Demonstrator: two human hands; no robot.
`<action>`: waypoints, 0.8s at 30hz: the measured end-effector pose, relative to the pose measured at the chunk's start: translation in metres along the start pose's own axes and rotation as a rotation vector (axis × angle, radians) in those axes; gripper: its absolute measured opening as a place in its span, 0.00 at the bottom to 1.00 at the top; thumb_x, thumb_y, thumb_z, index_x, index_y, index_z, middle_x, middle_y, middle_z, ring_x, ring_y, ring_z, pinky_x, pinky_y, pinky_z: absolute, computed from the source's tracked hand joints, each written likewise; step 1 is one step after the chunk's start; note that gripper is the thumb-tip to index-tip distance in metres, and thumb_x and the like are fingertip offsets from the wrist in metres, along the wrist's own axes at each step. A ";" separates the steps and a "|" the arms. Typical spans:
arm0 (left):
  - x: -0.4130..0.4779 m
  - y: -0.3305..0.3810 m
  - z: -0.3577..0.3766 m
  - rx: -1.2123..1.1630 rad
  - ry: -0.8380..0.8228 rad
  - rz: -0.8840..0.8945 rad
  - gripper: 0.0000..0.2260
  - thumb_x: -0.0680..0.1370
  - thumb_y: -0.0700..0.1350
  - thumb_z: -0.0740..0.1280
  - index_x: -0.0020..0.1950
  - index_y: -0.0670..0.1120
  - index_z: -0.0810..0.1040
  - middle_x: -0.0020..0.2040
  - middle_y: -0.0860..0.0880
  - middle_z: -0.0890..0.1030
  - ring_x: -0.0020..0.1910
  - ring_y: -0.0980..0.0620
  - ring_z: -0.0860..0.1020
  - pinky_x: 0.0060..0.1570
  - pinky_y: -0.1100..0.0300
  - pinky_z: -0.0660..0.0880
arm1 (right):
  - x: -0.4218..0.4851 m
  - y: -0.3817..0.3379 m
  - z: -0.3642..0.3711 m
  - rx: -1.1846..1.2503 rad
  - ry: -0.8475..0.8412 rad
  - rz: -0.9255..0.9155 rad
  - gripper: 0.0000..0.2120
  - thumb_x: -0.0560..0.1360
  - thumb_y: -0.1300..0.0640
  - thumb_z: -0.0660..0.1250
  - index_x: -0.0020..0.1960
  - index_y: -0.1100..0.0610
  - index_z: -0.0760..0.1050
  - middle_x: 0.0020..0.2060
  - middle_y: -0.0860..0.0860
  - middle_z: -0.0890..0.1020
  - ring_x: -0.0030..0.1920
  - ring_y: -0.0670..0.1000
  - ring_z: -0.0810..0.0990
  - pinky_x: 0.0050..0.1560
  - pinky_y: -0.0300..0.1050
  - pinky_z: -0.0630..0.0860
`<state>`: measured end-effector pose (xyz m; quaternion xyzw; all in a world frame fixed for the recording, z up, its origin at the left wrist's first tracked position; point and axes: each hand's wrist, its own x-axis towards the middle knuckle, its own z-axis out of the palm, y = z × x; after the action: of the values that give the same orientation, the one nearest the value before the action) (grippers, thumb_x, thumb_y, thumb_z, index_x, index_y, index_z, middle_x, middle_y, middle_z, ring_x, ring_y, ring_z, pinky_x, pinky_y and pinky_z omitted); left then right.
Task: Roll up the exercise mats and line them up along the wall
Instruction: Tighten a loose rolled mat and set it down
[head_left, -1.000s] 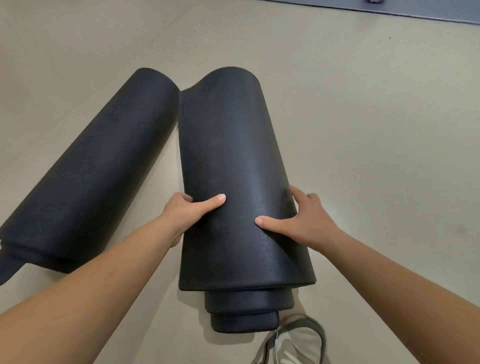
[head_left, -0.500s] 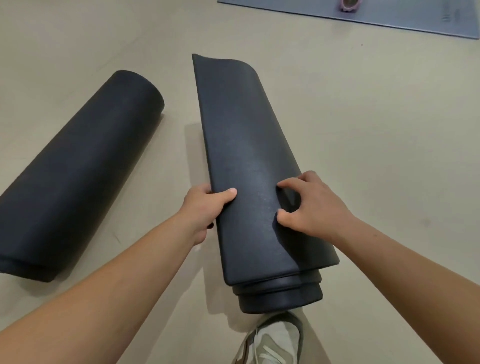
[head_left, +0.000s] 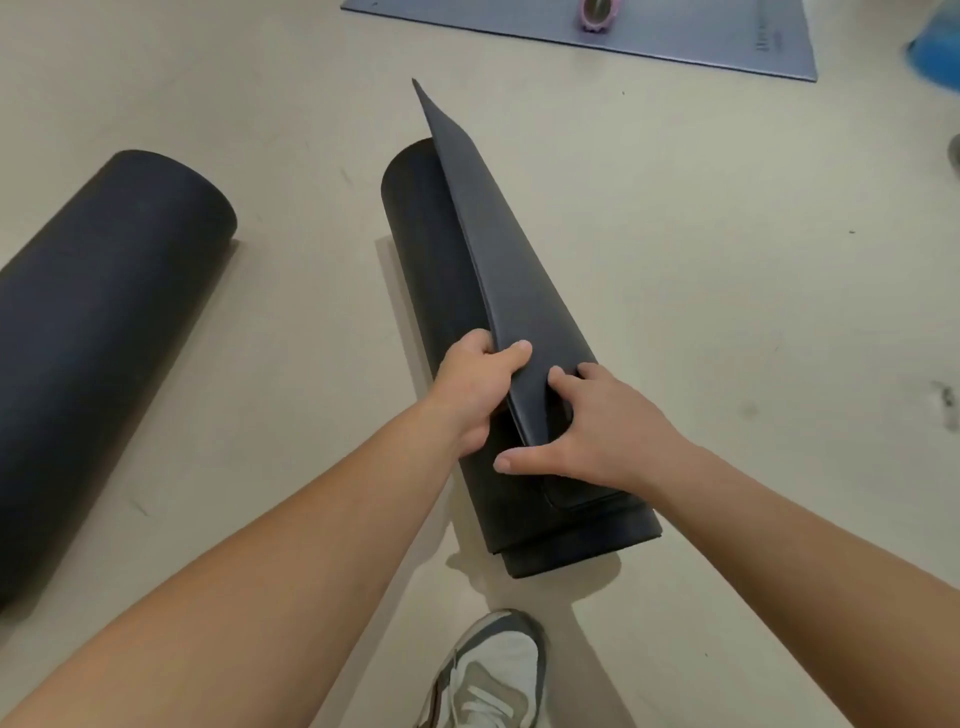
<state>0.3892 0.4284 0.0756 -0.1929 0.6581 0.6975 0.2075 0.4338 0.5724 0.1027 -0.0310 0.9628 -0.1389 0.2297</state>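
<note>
A dark grey, partly rolled foam exercise mat (head_left: 441, 270) lies on the pale beige floor (head_left: 727, 312) in the middle of the frame, running from the upper centre down towards the lower right. Its loose outer flap (head_left: 498, 249) is lifted off the roll and stands up like a blade, its far corner pointing at the top of the frame. The left hand (head_left: 475, 387) is closed on the near part of that flap's edge, thumb on top and fingers curled underneath. The right hand (head_left: 602, 431) lies just beside it, fingers spread and half bent, pressing on the flap and the roll near the roll's near end, with the thumb stretched out to the left. A second dark grey exercise mat, fully rolled (head_left: 104, 332), rests on the floor at the left of the frame, well apart from the first. At the top edge a flat blue-grey mat (head_left: 675, 31) is spread out, with a small pink round object (head_left: 597, 13) on it. A grey and white sneaker (head_left: 493, 675) shows at the bottom centre, near the roll's near end.
</note>
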 end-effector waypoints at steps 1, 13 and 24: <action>0.003 0.002 0.001 0.027 -0.016 -0.002 0.07 0.83 0.46 0.71 0.60 0.47 0.79 0.58 0.48 0.85 0.57 0.47 0.83 0.60 0.47 0.82 | 0.001 -0.003 0.006 -0.069 0.025 0.039 0.54 0.66 0.21 0.69 0.80 0.52 0.61 0.67 0.52 0.71 0.66 0.55 0.73 0.64 0.52 0.79; -0.009 -0.061 -0.033 0.155 0.060 -0.454 0.45 0.70 0.73 0.74 0.77 0.47 0.69 0.73 0.45 0.76 0.68 0.39 0.76 0.65 0.38 0.77 | -0.002 -0.028 0.018 -0.232 0.117 0.077 0.28 0.81 0.43 0.64 0.74 0.59 0.66 0.62 0.56 0.70 0.59 0.55 0.69 0.55 0.48 0.76; 0.012 -0.045 0.069 0.200 -0.126 -0.166 0.37 0.70 0.64 0.79 0.74 0.49 0.74 0.68 0.51 0.80 0.58 0.50 0.80 0.53 0.55 0.78 | -0.031 0.049 0.006 -0.274 0.052 0.359 0.14 0.84 0.58 0.60 0.67 0.60 0.72 0.60 0.58 0.71 0.59 0.58 0.74 0.49 0.46 0.71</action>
<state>0.4038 0.4994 0.0356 -0.1808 0.6918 0.6196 0.3237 0.4646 0.6219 0.0974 0.1137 0.9683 0.0355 0.2193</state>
